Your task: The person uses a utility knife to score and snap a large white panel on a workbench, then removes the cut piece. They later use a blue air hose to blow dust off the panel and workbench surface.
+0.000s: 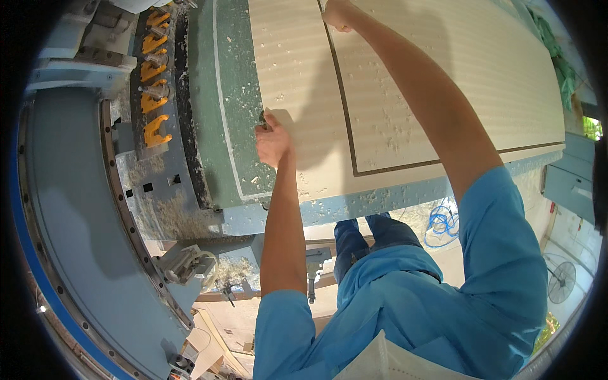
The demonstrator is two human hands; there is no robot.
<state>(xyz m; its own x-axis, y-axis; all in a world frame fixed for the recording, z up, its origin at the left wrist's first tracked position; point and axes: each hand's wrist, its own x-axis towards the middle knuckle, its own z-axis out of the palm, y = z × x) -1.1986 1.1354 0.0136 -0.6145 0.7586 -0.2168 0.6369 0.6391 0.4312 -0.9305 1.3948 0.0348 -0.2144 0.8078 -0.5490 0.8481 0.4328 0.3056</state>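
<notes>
The pale board (405,120) lies on the green machine bed (237,76), wood chips (380,88) scattered over it – left hand (273,144) is curled at the board's left edge, right hand (340,16) beside the dark groove (342,107); what they grasp, I cannot tell – further left stand orange tool forks (152,71) and a grey-blue beam (73,171)

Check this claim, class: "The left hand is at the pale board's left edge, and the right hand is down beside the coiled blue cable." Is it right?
Not quite. The right hand is up by the dark groove, as the head view shows. The left hand is indeed at the pale board's left edge.
</notes>
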